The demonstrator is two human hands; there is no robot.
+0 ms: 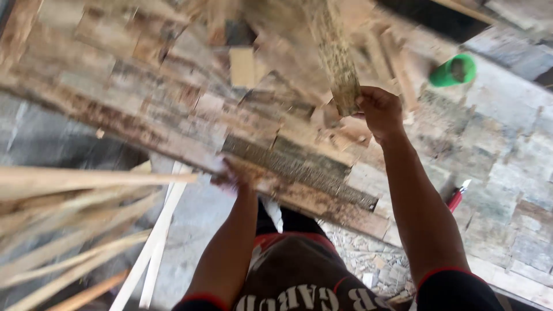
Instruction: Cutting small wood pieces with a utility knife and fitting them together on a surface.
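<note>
My right hand (379, 109) grips the near end of a long, narrow, speckled wooden strip (334, 55) that runs up and away over a worktop made of patchwork wood blocks (173, 86). My left hand (233, 178) is at the worktop's front edge (299, 190), blurred, its fingers on or under the edge; I cannot tell if it holds anything. A small pale square block (242, 67) lies among loose offcuts near the strip.
A bundle of long pale wooden slats (75, 230) sticks out at lower left. A green cylinder (454, 71) lies at the upper right of the worktop. A red-handled tool (458, 197) sits at the right. Rubble covers the floor (374, 265) below.
</note>
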